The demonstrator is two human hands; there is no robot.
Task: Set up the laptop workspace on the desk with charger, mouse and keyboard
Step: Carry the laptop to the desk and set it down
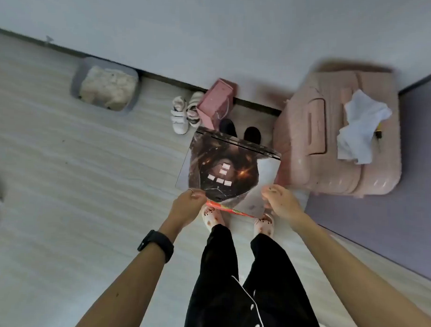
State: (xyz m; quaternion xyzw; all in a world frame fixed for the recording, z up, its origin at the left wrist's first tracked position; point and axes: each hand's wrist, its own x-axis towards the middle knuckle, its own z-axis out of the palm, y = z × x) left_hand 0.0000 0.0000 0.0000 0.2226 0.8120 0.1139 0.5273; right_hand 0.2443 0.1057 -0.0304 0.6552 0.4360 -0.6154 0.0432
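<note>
I hold a closed laptop (227,170) flat in front of me above the floor. Its lid carries a dark brown picture sticker with small white labels. A thin red and orange item (228,209) shows under its near edge. My left hand (188,206) grips the near left corner, thumb on top. My right hand (281,202) grips the near right corner. No desk, charger, mouse or keyboard is in view.
A pink suitcase (332,133) with white cloth (362,129) on it lies at right. A pink box (218,101), white shoes (184,113) and black shoes (252,134) sit by the wall. A grey basket (106,86) stands left. A purple mat (391,218) lies right.
</note>
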